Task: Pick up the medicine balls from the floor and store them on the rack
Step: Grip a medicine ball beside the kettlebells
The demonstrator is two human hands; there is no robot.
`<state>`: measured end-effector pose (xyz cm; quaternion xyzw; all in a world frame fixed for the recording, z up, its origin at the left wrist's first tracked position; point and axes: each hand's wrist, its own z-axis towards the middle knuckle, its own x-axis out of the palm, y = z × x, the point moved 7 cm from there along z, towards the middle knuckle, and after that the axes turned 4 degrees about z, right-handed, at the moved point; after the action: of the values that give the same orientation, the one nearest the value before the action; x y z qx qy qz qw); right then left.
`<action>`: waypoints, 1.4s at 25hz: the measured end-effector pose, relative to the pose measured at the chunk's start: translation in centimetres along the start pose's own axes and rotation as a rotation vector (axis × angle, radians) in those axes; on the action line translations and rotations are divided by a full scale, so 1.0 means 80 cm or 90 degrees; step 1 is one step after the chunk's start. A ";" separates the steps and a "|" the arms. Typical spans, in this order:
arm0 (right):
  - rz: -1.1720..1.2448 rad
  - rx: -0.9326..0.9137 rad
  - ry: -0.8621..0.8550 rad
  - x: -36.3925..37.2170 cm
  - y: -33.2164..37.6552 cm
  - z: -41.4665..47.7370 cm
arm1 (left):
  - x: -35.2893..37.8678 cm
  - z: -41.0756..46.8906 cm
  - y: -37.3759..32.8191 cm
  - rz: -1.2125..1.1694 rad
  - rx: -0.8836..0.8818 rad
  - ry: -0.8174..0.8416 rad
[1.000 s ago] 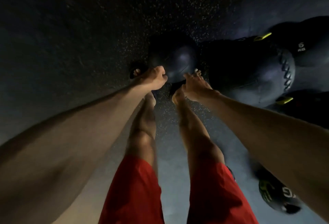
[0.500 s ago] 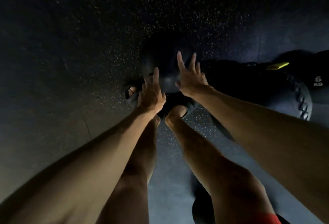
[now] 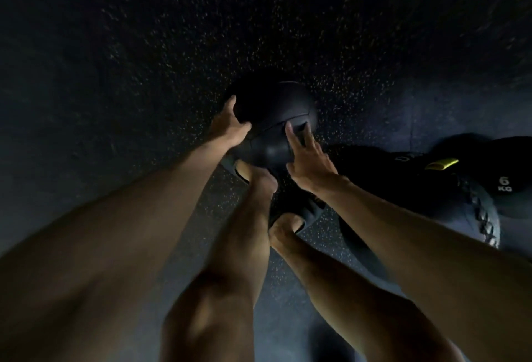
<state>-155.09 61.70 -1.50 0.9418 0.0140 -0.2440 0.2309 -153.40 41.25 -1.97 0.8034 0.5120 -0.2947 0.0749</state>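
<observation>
The person bends low over a dark ball [image 3: 273, 119] on the speckled floor [image 3: 144, 44], just ahead of their feet. The left hand [image 3: 229, 125] cups the ball's left side, fingers spread and curving round it. The right hand [image 3: 309, 160] lies flat against its right side, fingers [image 3: 290, 134] fanned upward on the rubber. Both hands are pressed to the ball, open-palmed, with neither one clenched. Whether the ball has left the floor I cannot tell; the light is too poor.

To the right of the right hand, near its wrist, sits a larger laced ball [image 3: 460, 212] with a yellow tab [image 3: 440, 163]. Beyond that is another ball marked 6 KG [image 3: 503, 184]. No rack is in view.

The worry, as I judge it, is the grip. It relies on squeeze alone, with nothing under the ball, so a smooth heavy sphere could slide out downward between the palms. If it does, it lands on the sandalled feet [image 3: 299, 212], which stand right beneath the hands. Getting the fingers lower round the underside would make it safer. The laced ball is also close enough to the right foot to trip over when the person turns. In this dim light the floor is hard to read.
</observation>
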 end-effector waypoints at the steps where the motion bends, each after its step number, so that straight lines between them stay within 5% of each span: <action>1: 0.005 0.012 0.002 0.002 0.004 0.005 | -0.004 -0.001 0.003 -0.001 0.019 -0.014; 5: 0.031 0.066 -0.036 -0.027 0.031 0.045 | 0.008 -0.031 0.012 0.079 0.183 -0.141; 8: 0.087 0.118 -0.051 -0.081 0.061 0.103 | 0.037 -0.027 0.018 0.153 0.216 -0.090; 18: 0.097 -0.011 -0.234 -0.167 0.123 0.166 | -0.123 0.126 -0.054 0.147 0.146 -0.042; 27: 0.039 -0.071 -0.214 -0.200 0.165 0.222 | -0.175 0.198 -0.033 -0.092 -0.084 -0.051; 31: 0.007 -0.068 -0.187 -0.254 0.196 0.293 | -0.194 0.183 -0.056 -0.077 0.181 -0.140; 35: 0.025 0.005 -0.146 -0.330 0.213 0.382 | -0.194 0.185 -0.084 -0.189 0.184 -0.120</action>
<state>-189.83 35.21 -5.58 0.9088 -0.0318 -0.3455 0.2319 -169.78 26.02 -4.27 0.6907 0.5677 -0.4464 -0.0377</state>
